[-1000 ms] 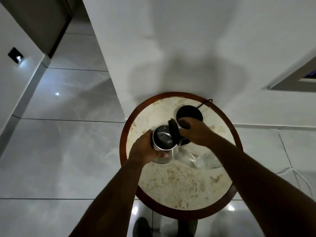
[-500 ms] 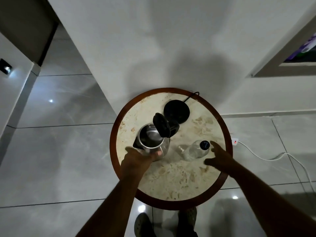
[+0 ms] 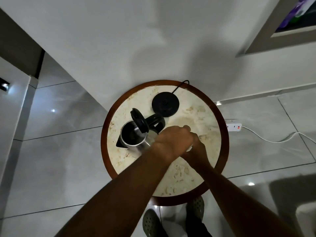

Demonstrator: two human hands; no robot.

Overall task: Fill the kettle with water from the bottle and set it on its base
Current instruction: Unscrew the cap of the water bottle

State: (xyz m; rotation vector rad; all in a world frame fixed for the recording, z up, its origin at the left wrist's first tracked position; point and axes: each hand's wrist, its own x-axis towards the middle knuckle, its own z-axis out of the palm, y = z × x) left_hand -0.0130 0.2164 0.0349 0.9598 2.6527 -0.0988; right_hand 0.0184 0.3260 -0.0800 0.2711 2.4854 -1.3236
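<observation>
The steel kettle (image 3: 132,140) stands on the left part of the round table (image 3: 193,175), off its base, with its black lid (image 3: 139,123) hinged open and its spout pointing left. Behind it, near the wall, lies the black round base (image 3: 165,104). Just right of the kettle, my left hand (image 3: 171,141) and my right hand (image 3: 198,151) are closed together around the clear bottle (image 3: 189,148). Only a pale sliver of the bottle shows between them. Its cap is hidden.
The table's dark wooden rim (image 3: 104,139) stands against a white wall. A white power strip (image 3: 234,127) with a trailing cable lies on the tiled floor to the right. My shoes (image 3: 150,221) are under the table's near edge.
My left hand left the kettle body and moved right onto the bottle. My right hand went from the kettle handle to the bottle and closed on it.
</observation>
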